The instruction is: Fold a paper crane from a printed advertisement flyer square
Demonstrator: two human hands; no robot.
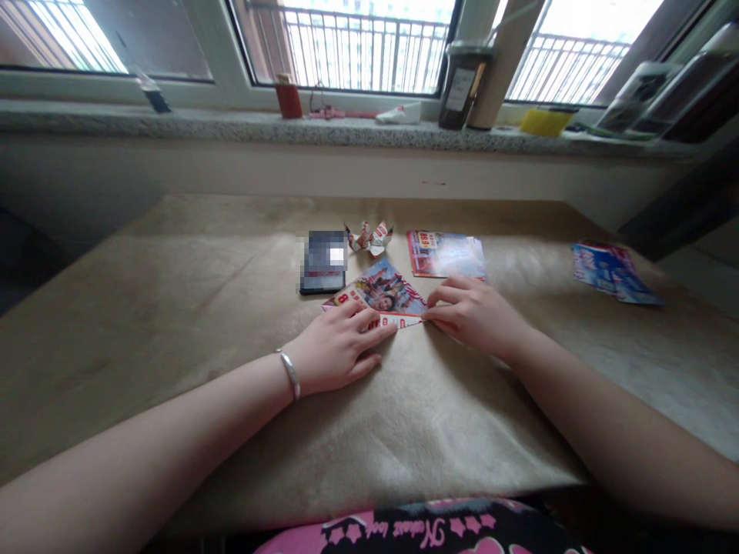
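Pink printed cloth (427,531); left hand (335,346) and right hand (470,312) press flat on red-lettered flyer (381,292), grips holding nothing.

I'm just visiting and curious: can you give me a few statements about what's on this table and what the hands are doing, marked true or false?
1. Both hands press on a folded printed paper. True.
2. The left hand wears a silver bracelet. True.
3. The phone lies right of the paper. False: it lies to its left.
4. The right hand holds scissors. False: its fingers only touch the paper's corner.
5. A small folded paper figure sits behind the paper. True.
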